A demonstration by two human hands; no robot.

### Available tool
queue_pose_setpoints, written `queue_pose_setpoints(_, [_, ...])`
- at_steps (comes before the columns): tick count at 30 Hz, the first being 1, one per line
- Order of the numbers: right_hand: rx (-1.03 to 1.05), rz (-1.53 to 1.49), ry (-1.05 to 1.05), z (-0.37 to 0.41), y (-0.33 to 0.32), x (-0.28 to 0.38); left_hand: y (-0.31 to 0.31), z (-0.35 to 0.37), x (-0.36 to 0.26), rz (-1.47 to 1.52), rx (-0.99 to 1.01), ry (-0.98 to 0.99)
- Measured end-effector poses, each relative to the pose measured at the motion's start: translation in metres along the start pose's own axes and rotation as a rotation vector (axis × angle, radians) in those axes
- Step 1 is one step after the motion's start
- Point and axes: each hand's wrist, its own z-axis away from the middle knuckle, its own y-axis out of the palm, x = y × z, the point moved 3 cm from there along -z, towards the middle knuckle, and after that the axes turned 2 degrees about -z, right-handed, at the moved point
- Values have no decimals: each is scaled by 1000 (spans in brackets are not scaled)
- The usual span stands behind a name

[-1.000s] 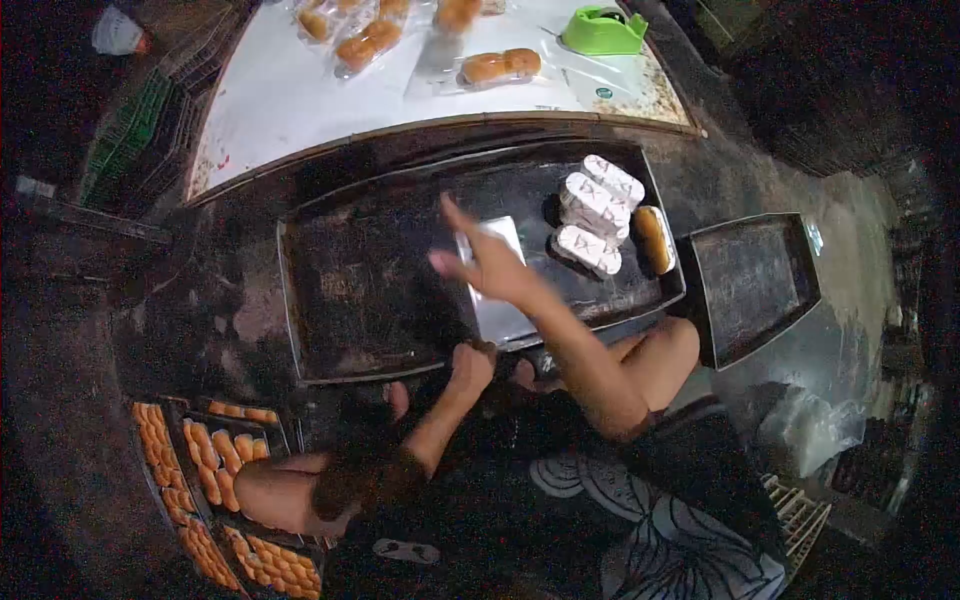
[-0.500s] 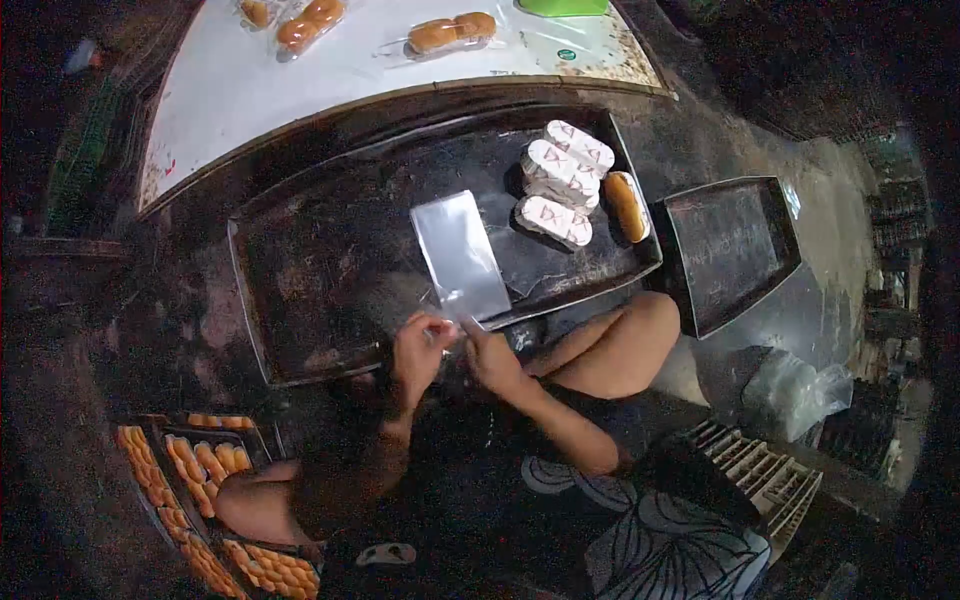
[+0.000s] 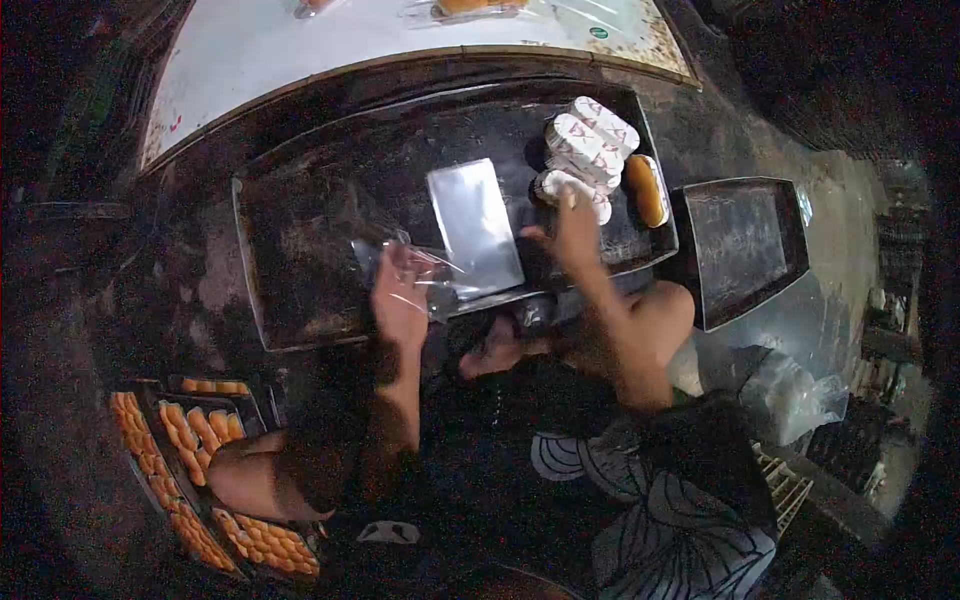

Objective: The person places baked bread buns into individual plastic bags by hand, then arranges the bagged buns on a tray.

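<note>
My left hand (image 3: 402, 295) holds a clear plastic bag (image 3: 440, 268) that spreads out over the front of a large black metal tray (image 3: 330, 190). My right hand (image 3: 575, 235) is over the right part of this tray, thumb apart and fingers stretched to the nearest of several stacked white paper trays with red print (image 3: 585, 145); whether they touch cannot be told. Between my hands lies a stack of flat clear bags (image 3: 475, 225). A golden bread roll (image 3: 645, 192) sits in a white paper tray to the right of the stacked ones.
Behind the black tray is a white tabletop (image 3: 330, 60) with bagged bread rolls (image 3: 470, 5). A smaller dark tray (image 3: 740, 250) stands at the right, with a plastic sack (image 3: 790, 395) in front. Trays full of rolls (image 3: 270, 545) lie at the lower left.
My hands have parted: the right one has moved right and up to the paper trays, the left slightly up with the now spread-out bag. The view has tilted down.
</note>
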Motion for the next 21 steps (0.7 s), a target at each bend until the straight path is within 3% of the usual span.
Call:
queue_pose_setpoints(1, [-10, 203, -105, -13, 13, -40, 0, 0, -7, -5, -2, 3])
queue_pose_setpoints(2, [163, 167, -48, -20, 70, -111, 3, 2, -18, 159, 39, -64])
queue_pose_setpoints(3, [159, 128, -170, -26, 58, -114, 6, 4, -29, 321, 77, -128])
queue_pose_setpoints(5, [693, -336, 79, -40, 44, -98, 11, 6, -45, 356, 87, -108])
queue_pose_setpoints(7, [1124, -1340, 484, -7, 61, -68, 14, 7, -55, 423, -20, -106])
queue_pose_setpoints(9, [781, -1457, 372, 13, 11, 10, 15, 5, -60, 455, -50, -54])
queue_pose_setpoints(11, [875, -1402, 139, 28, -11, 67, 10, 13, -56, 474, -107, -22])
queue_pose_setpoints(13, [741, -1195, -66, 15, -48, 115, 18, 19, -54, 234, 102, 109])
queue_pose_setpoints(15, [464, -932, 17, 6, -71, 129, 25, 25, -47, 133, 140, 183])
queue_pose_setpoints(17, [585, -994, 74, 10, -100, 144, 36, 29, -47, -39, 210, 378])
queue_pose_setpoints(19, [792, -876, -71, 21, -87, 149, 48, 38, -52, 9, 303, 343])
queue_pose_setpoints(20, [637, -898, 5, 24, -81, 149, 55, 45, -47, -87, 283, 320])
queue_pose_setpoints(21, [640, -894, 5, 23, -78, 155, 61, 51, -39, -182, 266, 295])
